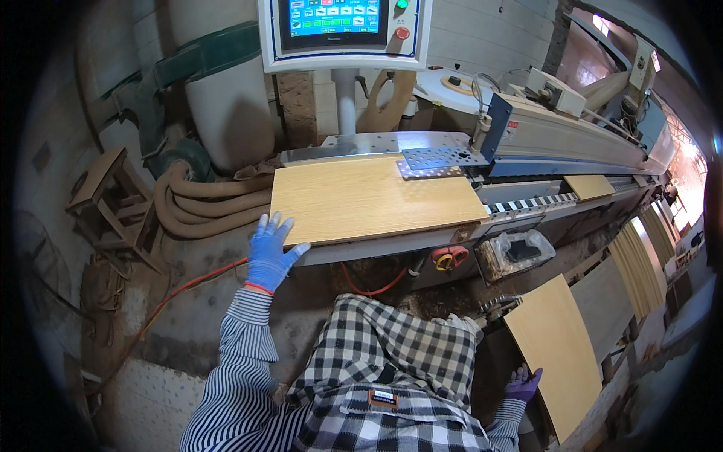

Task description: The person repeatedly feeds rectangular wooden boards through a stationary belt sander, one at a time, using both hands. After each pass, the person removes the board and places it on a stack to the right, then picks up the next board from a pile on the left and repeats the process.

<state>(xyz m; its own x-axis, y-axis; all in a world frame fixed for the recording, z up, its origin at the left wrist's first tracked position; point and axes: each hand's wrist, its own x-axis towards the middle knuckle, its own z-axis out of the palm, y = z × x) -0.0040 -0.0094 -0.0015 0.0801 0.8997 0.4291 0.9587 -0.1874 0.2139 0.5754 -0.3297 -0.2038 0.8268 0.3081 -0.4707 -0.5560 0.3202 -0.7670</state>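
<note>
A light wood-grain board (369, 197) lies flat on the infeed end of a long edge-working machine. My left hand (273, 256), in a blue glove, is open with its fingers spread, at the near left corner of this board. Down at the right, my right hand (522, 384), in a purple-blue glove, has its fingers around the left edge of a second wood-grain board (561, 354). That board stands tilted beside me. Part of the right hand's grip is hidden by the board. A perforated metal plate (443, 157) overlaps the far right part of the first board.
A control panel with a lit screen (335, 19) stands behind the machine. Another board (589, 187) sits farther along the conveyor track (531, 203). Thick hoses (207, 215) and a wooden stool (113, 203) are at left. A plastic-lined bin (520, 252) hangs in front; stacked boards (636, 264) stand at right.
</note>
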